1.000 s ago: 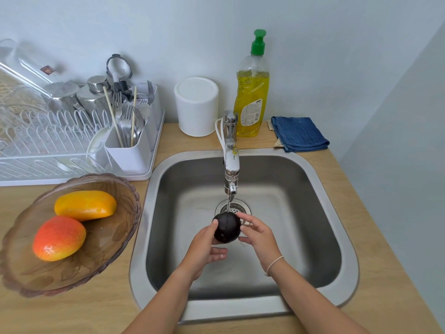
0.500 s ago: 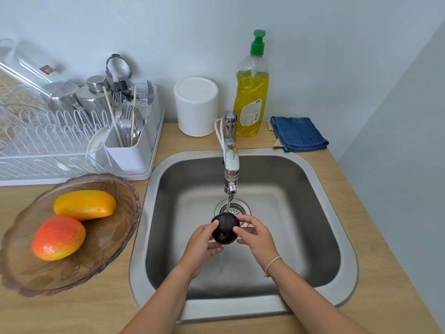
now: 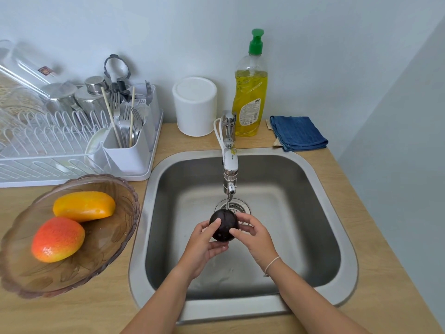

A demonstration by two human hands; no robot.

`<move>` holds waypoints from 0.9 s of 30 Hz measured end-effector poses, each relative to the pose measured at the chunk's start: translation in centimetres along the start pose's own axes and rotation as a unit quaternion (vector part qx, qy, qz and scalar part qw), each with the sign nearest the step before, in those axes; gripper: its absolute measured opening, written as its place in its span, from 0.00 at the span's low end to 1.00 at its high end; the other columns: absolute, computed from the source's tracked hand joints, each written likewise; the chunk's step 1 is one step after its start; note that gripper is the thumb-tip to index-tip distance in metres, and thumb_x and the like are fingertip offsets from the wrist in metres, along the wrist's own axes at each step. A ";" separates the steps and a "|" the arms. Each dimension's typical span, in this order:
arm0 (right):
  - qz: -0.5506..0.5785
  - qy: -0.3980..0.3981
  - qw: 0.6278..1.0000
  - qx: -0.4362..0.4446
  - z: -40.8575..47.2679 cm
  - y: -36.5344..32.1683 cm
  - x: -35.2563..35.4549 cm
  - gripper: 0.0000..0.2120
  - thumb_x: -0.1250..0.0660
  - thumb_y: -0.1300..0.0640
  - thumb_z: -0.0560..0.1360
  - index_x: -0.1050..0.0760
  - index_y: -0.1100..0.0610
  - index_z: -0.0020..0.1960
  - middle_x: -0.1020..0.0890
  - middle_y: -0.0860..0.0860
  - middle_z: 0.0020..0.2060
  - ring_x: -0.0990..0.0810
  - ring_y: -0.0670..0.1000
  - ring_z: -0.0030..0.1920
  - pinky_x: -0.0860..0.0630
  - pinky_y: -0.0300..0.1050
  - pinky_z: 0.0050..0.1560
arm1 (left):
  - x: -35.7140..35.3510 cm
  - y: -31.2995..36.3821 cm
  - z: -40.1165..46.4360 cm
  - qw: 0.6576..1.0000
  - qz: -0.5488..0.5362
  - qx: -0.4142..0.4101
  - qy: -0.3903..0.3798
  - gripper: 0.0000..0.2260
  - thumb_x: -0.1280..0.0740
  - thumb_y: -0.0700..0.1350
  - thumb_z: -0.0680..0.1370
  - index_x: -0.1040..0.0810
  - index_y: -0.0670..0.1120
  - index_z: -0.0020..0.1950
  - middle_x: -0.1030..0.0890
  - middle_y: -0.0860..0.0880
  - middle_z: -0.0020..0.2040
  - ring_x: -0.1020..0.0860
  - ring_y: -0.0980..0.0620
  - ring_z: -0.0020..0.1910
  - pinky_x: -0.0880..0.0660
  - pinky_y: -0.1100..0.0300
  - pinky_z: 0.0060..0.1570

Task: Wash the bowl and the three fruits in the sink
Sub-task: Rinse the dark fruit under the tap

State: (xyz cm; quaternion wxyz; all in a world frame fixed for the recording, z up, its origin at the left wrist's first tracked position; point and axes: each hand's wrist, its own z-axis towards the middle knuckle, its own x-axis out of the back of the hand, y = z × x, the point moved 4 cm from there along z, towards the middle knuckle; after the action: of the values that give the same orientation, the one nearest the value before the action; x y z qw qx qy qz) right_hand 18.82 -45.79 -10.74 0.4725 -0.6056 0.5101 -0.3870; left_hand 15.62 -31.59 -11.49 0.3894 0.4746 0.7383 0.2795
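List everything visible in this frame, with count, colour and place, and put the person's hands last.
dark fruit: 1, near-black, held under the tap stream
sink: 1, steel, centre
tap: 1, chrome and white, running
bowl: 1, brown glass, counter left of sink
yellow-orange fruit: 1, in bowl
red-orange fruit: 1, in bowl
dish rack: 1, white, back left
cutlery holder: 1, white, in rack
canister: 1, white, behind sink
soap bottle: 1, yellow, green cap
cloth: 1, blue, folded, back right
left hand: grips dark fruit
right hand: grips dark fruit
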 end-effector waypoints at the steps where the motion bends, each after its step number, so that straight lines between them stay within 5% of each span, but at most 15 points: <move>1: 0.006 -0.001 1.000 -0.002 0.0 0.0 0.0 0.16 0.29 0.65 0.70 0.24 0.50 0.54 0.20 0.50 0.56 0.21 0.50 0.55 0.24 0.41 0.55 | 0.0 0.0 0.0 1.000 -0.003 0.002 -0.001 0.16 0.34 0.49 0.76 0.29 0.41 0.60 0.21 0.40 0.53 0.17 0.41 0.44 0.21 0.50 0.49; 9: 0.086 -0.011 0.994 -0.070 0.0 0.3 -0.5 0.18 0.30 0.64 0.71 0.27 0.51 0.58 0.23 0.52 0.55 0.20 0.52 0.51 0.20 0.51 0.53 | -0.5 0.1 -0.1 0.999 -0.013 0.027 -0.017 0.11 0.44 0.46 0.79 0.25 0.44 0.56 0.20 0.41 0.46 0.20 0.43 0.42 0.23 0.49 0.49; 14: 0.017 -0.025 0.999 -0.019 -0.1 -0.2 -0.4 0.24 0.28 0.65 0.69 0.28 0.48 0.60 0.23 0.49 0.58 0.21 0.51 0.56 0.23 0.45 0.58 | -0.3 0.2 0.0 0.999 0.043 -0.016 -0.012 0.13 0.39 0.52 0.78 0.23 0.45 0.56 0.19 0.48 0.47 0.21 0.49 0.46 0.24 0.56 0.46; 22: 0.052 0.001 0.999 -0.016 0.2 -0.1 0.0 0.23 0.32 0.66 0.72 0.30 0.52 0.63 0.24 0.50 0.60 0.23 0.49 0.59 0.25 0.35 0.56 | 0.0 0.4 0.2 1.000 -0.010 -0.029 -0.001 0.11 0.43 0.40 0.79 0.26 0.46 0.58 0.20 0.43 0.51 0.19 0.45 0.44 0.24 0.53 0.49; 27: 0.077 -0.008 0.996 -0.036 0.0 0.0 -0.3 0.16 0.32 0.67 0.72 0.25 0.53 0.57 0.22 0.53 0.55 0.20 0.50 0.51 0.21 0.44 0.55 | -0.1 0.5 0.1 0.999 -0.009 -0.046 0.008 0.10 0.38 0.45 0.79 0.25 0.45 0.59 0.19 0.44 0.53 0.19 0.46 0.48 0.23 0.55 0.48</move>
State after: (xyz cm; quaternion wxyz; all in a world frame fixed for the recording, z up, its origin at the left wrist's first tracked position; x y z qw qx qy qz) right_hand 18.78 -45.53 -10.69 0.4824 -0.5845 0.5650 -0.3262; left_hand 15.97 -31.44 -11.10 0.4078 0.4469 0.7320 0.3133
